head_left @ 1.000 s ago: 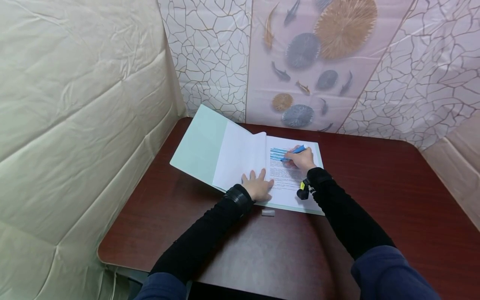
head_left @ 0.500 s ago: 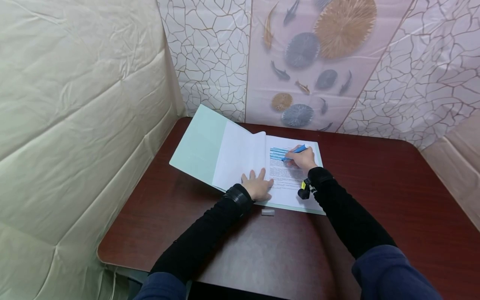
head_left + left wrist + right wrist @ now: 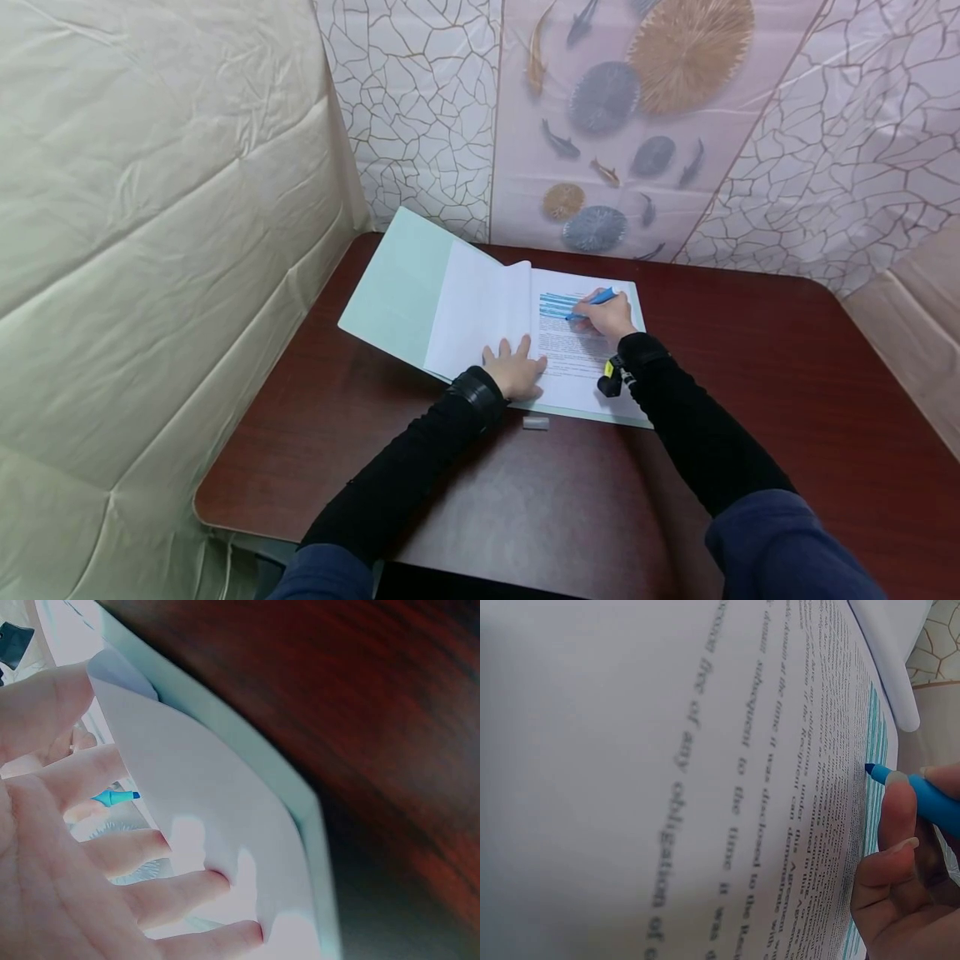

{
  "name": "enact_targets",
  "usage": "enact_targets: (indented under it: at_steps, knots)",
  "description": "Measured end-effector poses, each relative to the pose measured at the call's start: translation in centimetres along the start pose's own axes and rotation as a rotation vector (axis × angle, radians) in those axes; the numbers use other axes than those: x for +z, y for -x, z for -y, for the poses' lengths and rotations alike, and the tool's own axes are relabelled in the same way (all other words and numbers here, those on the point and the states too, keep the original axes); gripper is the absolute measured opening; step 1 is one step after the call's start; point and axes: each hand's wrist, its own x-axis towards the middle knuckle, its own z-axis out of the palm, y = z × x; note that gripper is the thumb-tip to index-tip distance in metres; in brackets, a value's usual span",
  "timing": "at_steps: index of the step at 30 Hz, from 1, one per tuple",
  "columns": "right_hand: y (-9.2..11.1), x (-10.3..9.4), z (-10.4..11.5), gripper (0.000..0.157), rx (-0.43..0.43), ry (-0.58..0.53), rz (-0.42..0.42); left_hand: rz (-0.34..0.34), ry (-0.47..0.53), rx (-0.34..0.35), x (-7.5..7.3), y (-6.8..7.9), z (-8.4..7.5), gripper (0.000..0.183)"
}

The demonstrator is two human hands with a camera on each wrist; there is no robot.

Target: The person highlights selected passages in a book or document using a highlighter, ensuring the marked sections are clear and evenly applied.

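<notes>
My right hand (image 3: 609, 317) pinches a blue highlighter (image 3: 930, 804), its tip right at the lines of the printed page (image 3: 573, 385). Several blue strokes (image 3: 555, 305) run across the upper text. Fingers spread, my left hand (image 3: 514, 372) presses on the turned-over white sheet (image 3: 472, 308) near the fold. In the left wrist view the fingertips lie along the edge of that curled sheet (image 3: 202, 757). Under the papers an open pale green folder (image 3: 397, 283) lies on the table, its cover flap out to the left.
A small grey cap-like piece (image 3: 536, 423) lies on the dark red-brown table (image 3: 750, 367), just in front of the folder. A patterned wall covering (image 3: 420, 108) stands behind the table, and a cream padded sheet (image 3: 165, 233) hangs at the left.
The highlighter tip has slid slightly to the right along a text line, with my right hand moving along. My left hand stays in place on the sheet.
</notes>
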Motion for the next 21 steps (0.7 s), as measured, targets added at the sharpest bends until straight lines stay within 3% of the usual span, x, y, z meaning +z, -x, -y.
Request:
enact_targets:
  at_steps: [21]
  knots:
    - [-0.19,-0.31,-0.36,0.017,-0.038,0.059,-0.011,0.002,-0.013,0.001,-0.08,0.18,0.0,0.06]
